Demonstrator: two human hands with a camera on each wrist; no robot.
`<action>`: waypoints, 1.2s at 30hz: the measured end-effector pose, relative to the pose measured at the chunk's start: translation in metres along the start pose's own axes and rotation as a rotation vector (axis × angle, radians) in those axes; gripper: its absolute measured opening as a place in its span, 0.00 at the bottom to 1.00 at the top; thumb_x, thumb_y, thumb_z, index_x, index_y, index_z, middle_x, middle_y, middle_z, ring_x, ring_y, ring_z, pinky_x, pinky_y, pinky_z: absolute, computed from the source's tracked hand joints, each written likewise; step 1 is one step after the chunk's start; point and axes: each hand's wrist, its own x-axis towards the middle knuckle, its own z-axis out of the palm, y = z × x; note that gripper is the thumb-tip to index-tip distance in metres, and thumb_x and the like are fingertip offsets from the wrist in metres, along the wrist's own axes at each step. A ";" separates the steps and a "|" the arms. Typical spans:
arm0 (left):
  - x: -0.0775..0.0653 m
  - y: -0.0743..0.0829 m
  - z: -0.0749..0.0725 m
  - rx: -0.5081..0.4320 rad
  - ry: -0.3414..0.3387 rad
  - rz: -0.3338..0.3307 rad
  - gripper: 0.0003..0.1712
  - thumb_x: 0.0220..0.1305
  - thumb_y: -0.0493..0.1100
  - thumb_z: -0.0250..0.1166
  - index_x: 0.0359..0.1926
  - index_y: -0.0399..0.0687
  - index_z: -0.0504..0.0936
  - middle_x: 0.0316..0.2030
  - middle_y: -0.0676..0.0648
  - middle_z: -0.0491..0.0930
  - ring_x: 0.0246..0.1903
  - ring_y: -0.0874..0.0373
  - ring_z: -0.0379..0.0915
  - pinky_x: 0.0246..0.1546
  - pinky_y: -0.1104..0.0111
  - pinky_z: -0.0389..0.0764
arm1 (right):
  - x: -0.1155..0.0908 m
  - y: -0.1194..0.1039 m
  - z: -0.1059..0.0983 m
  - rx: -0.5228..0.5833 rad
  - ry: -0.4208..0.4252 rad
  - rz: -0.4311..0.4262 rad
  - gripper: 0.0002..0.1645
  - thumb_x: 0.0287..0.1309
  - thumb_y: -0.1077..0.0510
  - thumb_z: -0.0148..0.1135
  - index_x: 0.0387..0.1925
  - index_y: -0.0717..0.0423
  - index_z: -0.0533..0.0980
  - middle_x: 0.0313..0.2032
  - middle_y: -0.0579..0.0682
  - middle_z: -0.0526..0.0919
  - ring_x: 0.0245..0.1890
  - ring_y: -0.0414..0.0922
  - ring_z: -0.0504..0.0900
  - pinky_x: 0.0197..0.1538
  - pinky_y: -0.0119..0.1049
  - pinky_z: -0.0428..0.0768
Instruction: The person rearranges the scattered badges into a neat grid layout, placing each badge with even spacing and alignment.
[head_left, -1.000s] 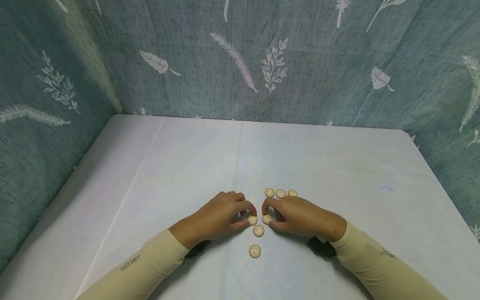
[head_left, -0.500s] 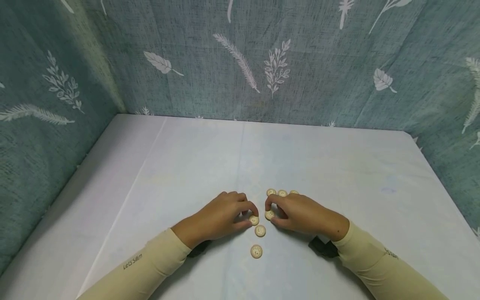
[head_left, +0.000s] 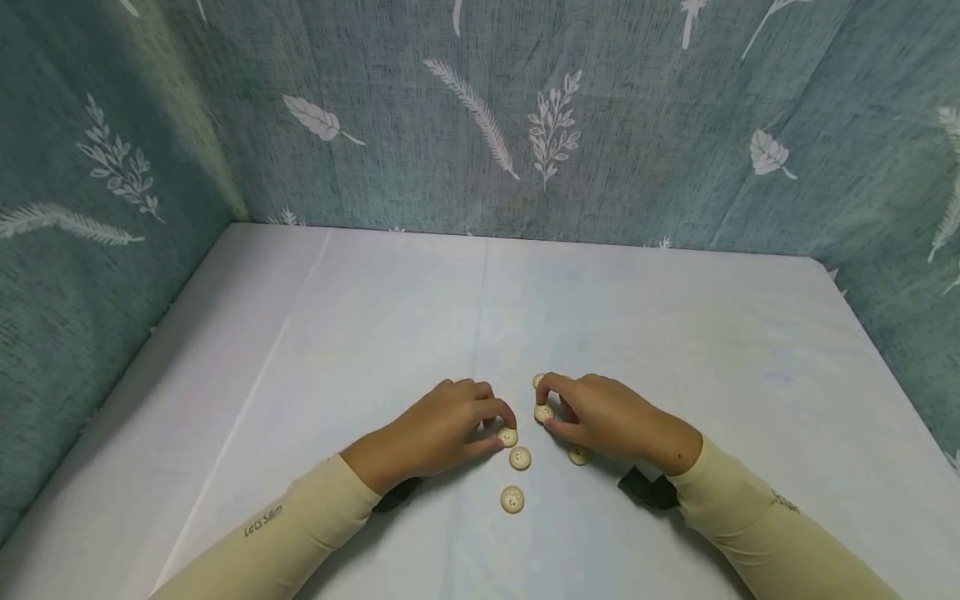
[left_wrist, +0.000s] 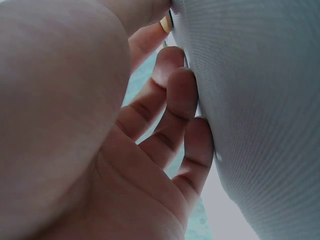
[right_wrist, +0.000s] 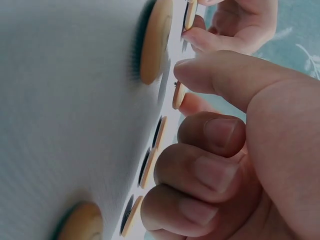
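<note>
My left hand [head_left: 450, 425] pinches a pale wooden button [head_left: 507, 437] between thumb and index finger, low over the white cloth. Just to the right, my right hand [head_left: 611, 417] holds a second wooden button [head_left: 543, 413] by its edges; in the right wrist view this button [right_wrist: 178, 96] sits between thumb and index fingertip. The other right fingers [right_wrist: 197, 167] are curled. Only a sliver of the left hand's button [left_wrist: 166, 23] shows in the left wrist view. A button [head_left: 539, 381] peeks out beyond the right index finger, its neighbours hidden by that hand.
Nearer the person lie two buttons, one [head_left: 520, 457] close to the left thumb and one [head_left: 512, 499] further down. Another button [head_left: 577, 455] lies beneath the right hand's near side. A green leaf-patterned curtain [head_left: 480, 125] stands behind the white-covered table [head_left: 375, 292].
My right hand has moved away from the person with its button, covering most of the far row. A button near its wrist side has come into sight. The left hand has stayed put.
</note>
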 end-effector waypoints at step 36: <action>0.001 0.000 0.001 -0.006 -0.011 -0.015 0.09 0.62 0.50 0.71 0.44 0.63 0.85 0.31 0.59 0.75 0.31 0.67 0.67 0.39 0.66 0.71 | 0.006 0.005 0.002 0.028 -0.014 0.017 0.11 0.66 0.56 0.63 0.47 0.46 0.74 0.15 0.38 0.65 0.16 0.32 0.61 0.23 0.28 0.62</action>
